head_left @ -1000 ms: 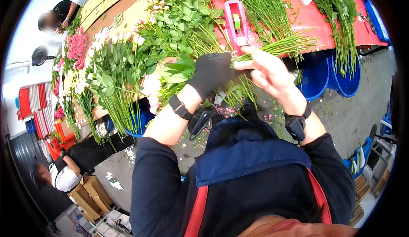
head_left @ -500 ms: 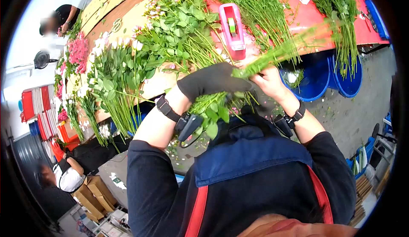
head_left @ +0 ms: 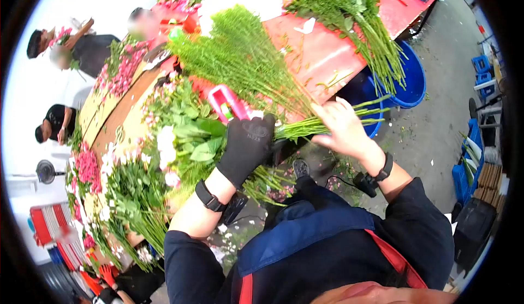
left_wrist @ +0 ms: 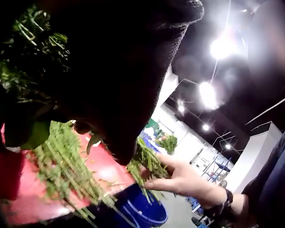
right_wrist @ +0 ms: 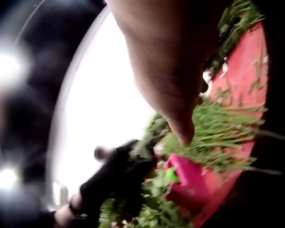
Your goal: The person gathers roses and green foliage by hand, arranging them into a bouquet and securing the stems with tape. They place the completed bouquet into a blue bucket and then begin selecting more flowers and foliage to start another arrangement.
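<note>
The left hand [head_left: 252,143], in a black glove, grips a bunch of flowers by its middle. Large leaves [head_left: 204,150] and pale blooms [head_left: 167,148] stick out on its left side. Cut green stems [head_left: 299,130] run out to the right from the glove. Around these stems the bare right hand [head_left: 343,128] closes with thumb and fingers, also seen in the left wrist view as a hand [left_wrist: 187,179] at the stem ends. A pink tape dispenser [head_left: 232,101] with a green roll stands on the table just beyond the glove.
Feathery greenery [head_left: 240,52] lies on the red tabletop [head_left: 333,58], with another leafy bundle [head_left: 363,25] beyond. Blue buckets [head_left: 412,83] stand under the table's right edge. White-flowered stems [head_left: 134,189] lie at left. Other people [head_left: 57,124] stand along the far side.
The head view has turned, so the table appears shifted left. The right hand has gone from spread fingers to closing round the stems. The bunch swung in between and now points right.
</note>
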`<action>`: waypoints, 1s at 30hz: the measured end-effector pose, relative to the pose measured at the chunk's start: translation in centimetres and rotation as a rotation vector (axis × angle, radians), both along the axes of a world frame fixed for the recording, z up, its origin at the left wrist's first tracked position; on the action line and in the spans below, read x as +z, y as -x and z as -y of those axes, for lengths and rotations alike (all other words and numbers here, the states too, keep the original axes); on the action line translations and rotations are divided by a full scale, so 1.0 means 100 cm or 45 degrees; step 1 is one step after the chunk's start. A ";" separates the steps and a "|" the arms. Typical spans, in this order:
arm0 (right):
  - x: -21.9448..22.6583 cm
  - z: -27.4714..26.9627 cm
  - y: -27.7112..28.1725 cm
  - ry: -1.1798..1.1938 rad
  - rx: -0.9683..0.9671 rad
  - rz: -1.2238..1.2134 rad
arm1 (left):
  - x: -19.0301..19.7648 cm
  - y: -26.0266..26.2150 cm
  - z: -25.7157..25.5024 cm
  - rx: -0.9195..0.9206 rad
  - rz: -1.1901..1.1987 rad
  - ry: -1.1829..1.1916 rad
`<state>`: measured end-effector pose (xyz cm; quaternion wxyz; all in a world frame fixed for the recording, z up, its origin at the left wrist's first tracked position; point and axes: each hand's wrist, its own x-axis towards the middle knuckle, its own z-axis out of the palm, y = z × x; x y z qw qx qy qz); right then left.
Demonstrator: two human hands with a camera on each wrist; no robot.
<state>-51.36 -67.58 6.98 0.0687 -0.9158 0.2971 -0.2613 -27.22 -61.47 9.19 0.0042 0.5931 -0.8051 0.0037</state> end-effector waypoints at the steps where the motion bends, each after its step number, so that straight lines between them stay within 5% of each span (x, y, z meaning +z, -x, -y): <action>1: -0.022 0.012 0.020 -0.180 -0.119 -0.127 | 0.012 0.009 0.015 -0.053 0.069 0.000; 4: -0.019 0.047 0.049 -0.089 -0.359 0.126 | 0.046 0.032 0.066 -0.176 -0.003 0.597; 7: -0.004 0.088 0.074 -0.267 -0.719 0.341 | 0.068 0.059 0.080 -0.177 -0.363 0.846; 9: -0.028 0.144 0.105 -0.059 -0.828 0.402 | 0.054 0.066 0.069 -0.229 -0.481 0.700; 11: -0.037 0.200 0.129 -0.140 -0.844 0.584 | 0.022 0.069 0.052 -0.262 -0.618 0.469; 12: -0.032 0.221 0.139 -0.449 -0.835 0.689 | 0.007 0.068 0.039 -0.217 -0.693 0.283; 14: -0.042 0.264 0.151 -0.347 -0.994 0.714 | -0.021 0.061 0.015 -0.141 -0.818 0.075; 16: -0.050 0.298 0.167 -0.325 -1.218 0.194 | -0.046 0.056 -0.007 -0.087 -0.927 0.019; 19: -0.119 0.356 0.209 -0.218 -1.246 -0.296 | -0.065 0.043 -0.022 -0.037 -1.082 -0.176; 20: -0.114 0.340 0.191 -0.067 -1.307 -0.400 | -0.087 0.039 -0.032 -0.017 -1.157 0.101; 22: -0.077 0.284 0.123 0.246 -1.414 -0.598 | -0.083 0.030 -0.040 0.109 -1.104 -0.055; 24: -0.088 0.274 0.098 0.422 -0.840 -0.332 | -0.081 0.025 -0.048 0.214 -1.122 -0.153; 27: -0.146 0.228 0.029 -0.151 -0.286 0.084 | -0.087 0.024 -0.056 0.332 -1.265 -0.274; 29: -0.142 0.175 -0.031 -0.842 -0.330 -0.148 | -0.095 0.027 -0.060 0.354 -1.301 -0.324; 30: -0.141 0.159 -0.047 -0.905 -0.273 -0.124 | -0.096 0.029 -0.060 0.346 -1.313 -0.335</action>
